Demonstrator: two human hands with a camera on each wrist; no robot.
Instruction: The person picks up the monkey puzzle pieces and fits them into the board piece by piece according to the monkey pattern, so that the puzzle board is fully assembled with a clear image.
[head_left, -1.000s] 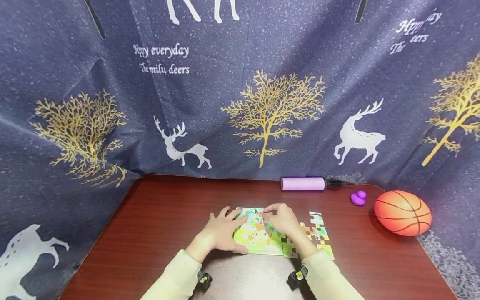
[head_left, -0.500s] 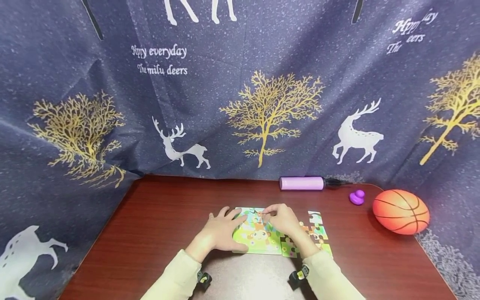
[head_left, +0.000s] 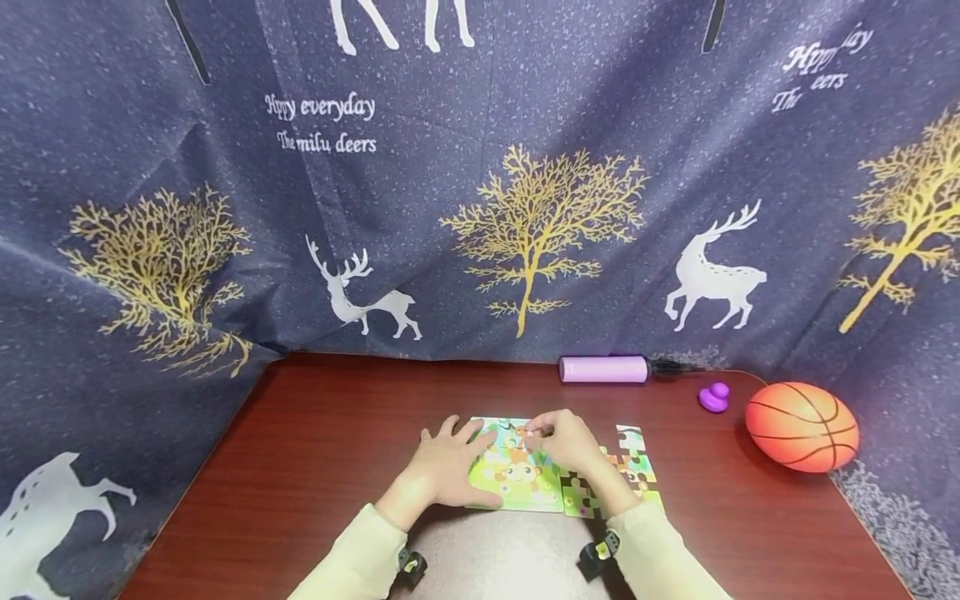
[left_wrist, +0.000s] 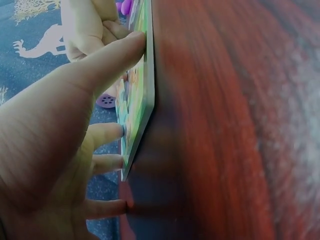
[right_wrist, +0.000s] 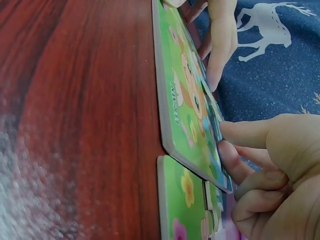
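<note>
A jigsaw board (head_left: pixel 528 497) with a monkey picture lies on the table. Over its left side my left hand (head_left: pixel 444 468) is spread. In the left wrist view, that thumb (left_wrist: pixel 117 52) rests on the board's near edge, and two fingertips touch its far part. My right hand (head_left: pixel 567 443) is at the board's upper right, its thumb and forefinger pinching a small puzzle piece (head_left: pixel 522 432) low against the picture; the fingers mostly hide it. The right wrist view shows the other fingers of the right hand (right_wrist: pixel 280 175) curled in.
Several loose puzzle pieces (head_left: pixel 637 465) lie to the board's right, partly under the right forearm. Behind are a lilac hand pump (head_left: pixel 603 369), a purple rubber duck (head_left: pixel 714 398) and an orange basketball (head_left: pixel 802 427). A dark blue deer-print cloth (head_left: pixel 405 208) hangs at the table's back.
Both hands stay almost in place; the right fingertips shift only slightly at the board's upper part. The whole view moves a little.
</note>
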